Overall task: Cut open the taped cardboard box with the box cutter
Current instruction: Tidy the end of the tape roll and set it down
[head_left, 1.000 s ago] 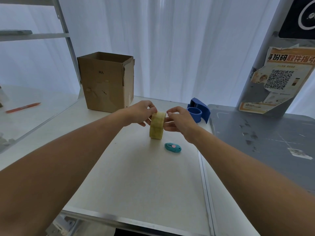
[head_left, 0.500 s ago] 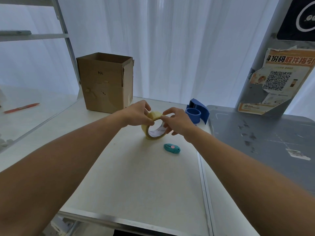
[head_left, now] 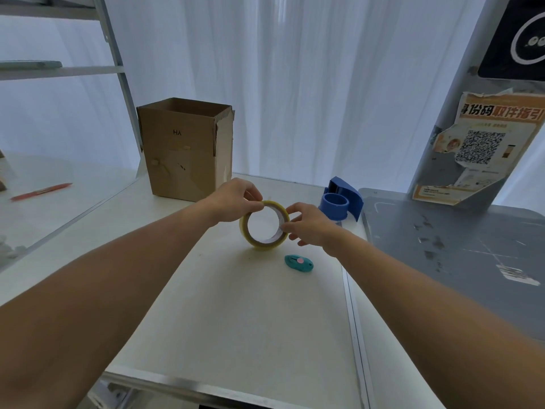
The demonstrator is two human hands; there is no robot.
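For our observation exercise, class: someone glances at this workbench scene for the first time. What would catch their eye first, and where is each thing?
First, the yellowish tape roll at the centre, held on edge between the left hand and right hand. Just in front of it a small teal box cutter lies untouched on the white table. Behind and to the left stands the cardboard box, its top open.
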